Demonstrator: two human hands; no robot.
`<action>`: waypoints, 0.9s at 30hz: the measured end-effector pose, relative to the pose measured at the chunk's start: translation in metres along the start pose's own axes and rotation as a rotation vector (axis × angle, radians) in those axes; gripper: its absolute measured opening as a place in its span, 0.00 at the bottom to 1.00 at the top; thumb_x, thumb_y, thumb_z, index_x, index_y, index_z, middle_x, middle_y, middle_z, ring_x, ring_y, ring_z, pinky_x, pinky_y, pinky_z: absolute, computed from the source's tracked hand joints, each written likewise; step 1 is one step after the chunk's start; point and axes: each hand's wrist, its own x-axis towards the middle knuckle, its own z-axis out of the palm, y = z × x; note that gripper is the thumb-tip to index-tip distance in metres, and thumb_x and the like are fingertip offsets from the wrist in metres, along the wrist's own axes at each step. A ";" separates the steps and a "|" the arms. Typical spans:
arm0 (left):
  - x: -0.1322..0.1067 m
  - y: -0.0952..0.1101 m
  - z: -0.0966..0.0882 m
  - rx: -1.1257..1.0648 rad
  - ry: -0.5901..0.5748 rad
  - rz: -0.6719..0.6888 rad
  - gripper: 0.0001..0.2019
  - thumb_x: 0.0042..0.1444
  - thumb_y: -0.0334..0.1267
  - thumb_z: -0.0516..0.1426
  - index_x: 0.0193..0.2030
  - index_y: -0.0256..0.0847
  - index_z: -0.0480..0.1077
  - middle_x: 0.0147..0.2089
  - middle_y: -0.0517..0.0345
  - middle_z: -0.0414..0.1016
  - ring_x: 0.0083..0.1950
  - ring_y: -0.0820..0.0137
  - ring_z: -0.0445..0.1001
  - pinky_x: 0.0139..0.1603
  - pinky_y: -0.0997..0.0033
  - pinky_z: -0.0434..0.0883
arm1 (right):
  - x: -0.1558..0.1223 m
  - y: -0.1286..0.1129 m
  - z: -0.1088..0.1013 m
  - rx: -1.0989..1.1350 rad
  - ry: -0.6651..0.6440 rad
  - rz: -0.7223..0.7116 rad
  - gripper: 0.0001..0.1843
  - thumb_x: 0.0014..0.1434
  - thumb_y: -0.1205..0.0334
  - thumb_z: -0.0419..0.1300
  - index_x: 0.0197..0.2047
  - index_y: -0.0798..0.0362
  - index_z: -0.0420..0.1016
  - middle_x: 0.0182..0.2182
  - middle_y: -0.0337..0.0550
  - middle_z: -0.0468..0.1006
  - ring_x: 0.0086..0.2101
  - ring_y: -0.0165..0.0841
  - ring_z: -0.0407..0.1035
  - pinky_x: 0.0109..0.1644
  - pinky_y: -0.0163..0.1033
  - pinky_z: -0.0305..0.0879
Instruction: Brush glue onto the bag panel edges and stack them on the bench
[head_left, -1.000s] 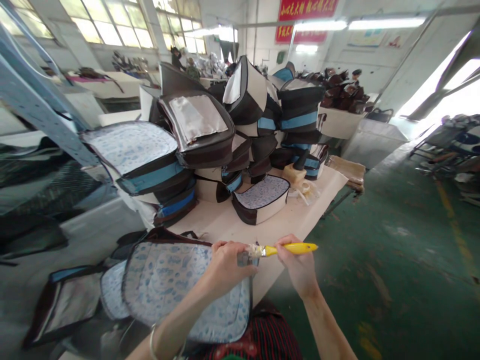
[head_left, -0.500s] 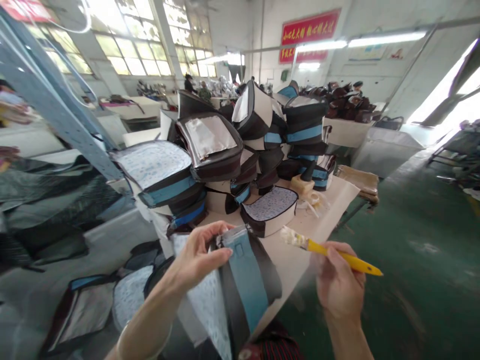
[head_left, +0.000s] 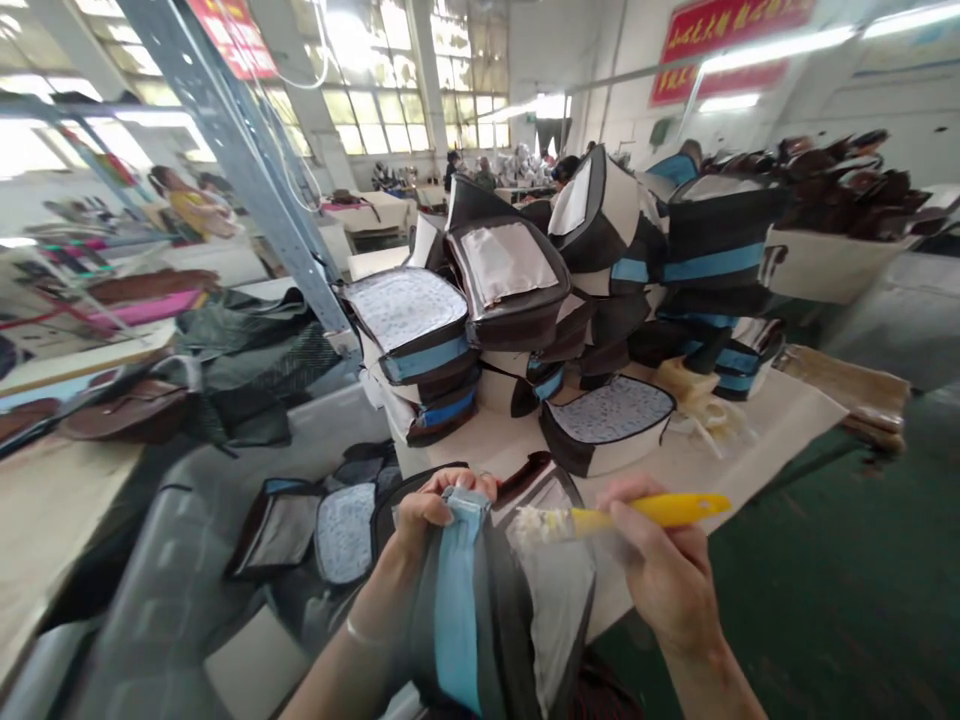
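Note:
My left hand is closed on the top end of a bag piece, dark grey with a light blue stripe, held up in front of me. A grey lining shows on its right side. In my right hand is a paintbrush with a yellow handle. Its bristles, caked with a whitish substance, point left and lie in front of the lining; I cannot tell whether they touch it. The lower part of the bag piece runs out of view.
Stacked bag pieces cover the back of the table. A speckled-top piece lies nearer, beside yellowish crumpled plastic. A grey bin with more pieces stands at left, near a metal post. Several people are farther back.
My view has swung left. The bag piece has turned, so its grey lining now faces the brush. My right hand has brought the paintbrush leftward, close to the piece.

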 end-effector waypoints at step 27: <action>-0.024 0.013 -0.038 -0.074 0.110 -0.050 0.08 0.27 0.32 0.56 0.21 0.38 0.66 0.29 0.50 0.75 0.35 0.61 0.73 0.36 0.66 0.68 | -0.013 0.035 0.029 -0.457 -0.048 -0.373 0.06 0.65 0.68 0.55 0.42 0.50 0.72 0.33 0.39 0.72 0.34 0.31 0.70 0.39 0.36 0.68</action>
